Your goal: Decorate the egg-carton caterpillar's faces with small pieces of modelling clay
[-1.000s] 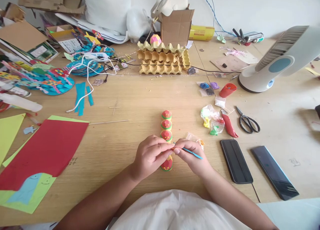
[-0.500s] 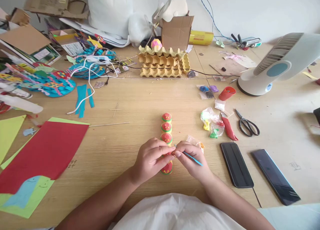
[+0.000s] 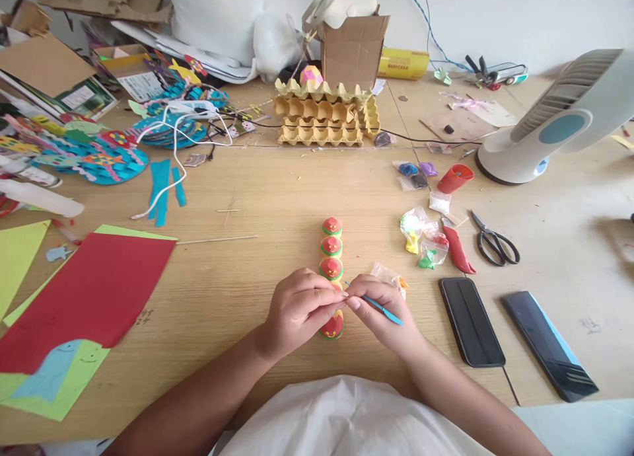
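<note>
A row of several red, green and yellow egg-carton cups with small smiling faces [image 3: 331,246] runs away from me on the table. Over its near part, my left hand [image 3: 304,304] is closed in a pinch, its fingertips meeting those of the other hand. Whatever lies between the fingertips is too small to make out. My right hand [image 3: 381,310] is closed round a thin blue modelling tool [image 3: 385,310], which slants across the fingers. Just beyond this hand lies a clear bag with orange clay [image 3: 399,283]. My hands hide part of the row.
Right of the row lie clay bags [image 3: 416,228], a red cutter knife [image 3: 456,248], scissors [image 3: 495,241] and two phones [image 3: 472,320]. A white fan [image 3: 555,125] stands behind them. Coloured paper [image 3: 99,291] is at left; egg cartons [image 3: 319,115] are at the back.
My fingertips have drawn closer together over the row. The camera view has shifted slightly; the cups and the blue tool otherwise look the same.
</note>
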`<control>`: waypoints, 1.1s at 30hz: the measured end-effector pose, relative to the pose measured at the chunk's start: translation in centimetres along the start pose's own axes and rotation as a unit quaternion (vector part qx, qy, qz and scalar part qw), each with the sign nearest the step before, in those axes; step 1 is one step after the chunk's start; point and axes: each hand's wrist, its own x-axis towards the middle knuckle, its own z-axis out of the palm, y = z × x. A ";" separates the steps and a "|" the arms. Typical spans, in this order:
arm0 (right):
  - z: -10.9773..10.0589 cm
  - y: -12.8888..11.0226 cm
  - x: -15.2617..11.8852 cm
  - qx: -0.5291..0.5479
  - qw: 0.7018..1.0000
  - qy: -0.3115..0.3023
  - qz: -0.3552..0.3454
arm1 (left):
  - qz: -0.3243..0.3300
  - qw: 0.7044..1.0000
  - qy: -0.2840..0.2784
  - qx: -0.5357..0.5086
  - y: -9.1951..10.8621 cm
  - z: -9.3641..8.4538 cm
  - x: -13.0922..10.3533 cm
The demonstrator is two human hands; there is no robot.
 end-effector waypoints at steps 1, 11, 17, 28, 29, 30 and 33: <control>0.0 0.1 -0.1 0.016 1.000 0.007 0.014 | 0.001 1.000 0.001 0.001 0.0 0.0 0.0; 0.0 0.1 0.0 0.013 0.999 0.018 0.026 | -0.003 0.998 -0.022 0.052 -0.1 -0.2 -0.4; 0.0 0.0 0.1 0.007 1.000 0.015 0.021 | 0.002 0.998 -0.019 0.059 0.0 -0.3 -0.3; -0.1 0.0 0.1 0.012 0.999 0.014 0.044 | 0.008 0.997 -0.014 0.074 -0.1 -0.5 -0.3; -0.1 0.0 0.1 0.011 0.999 0.014 0.046 | 0.008 0.997 -0.015 0.077 -0.1 -0.5 -0.3; 0.0 -0.1 0.1 0.010 0.999 0.015 0.049 | 0.008 0.997 -0.016 0.081 0.0 -0.5 -0.2; 0.1 0.0 0.0 0.005 0.998 0.019 0.054 | 0.011 0.995 -0.020 0.098 0.1 -0.5 -0.1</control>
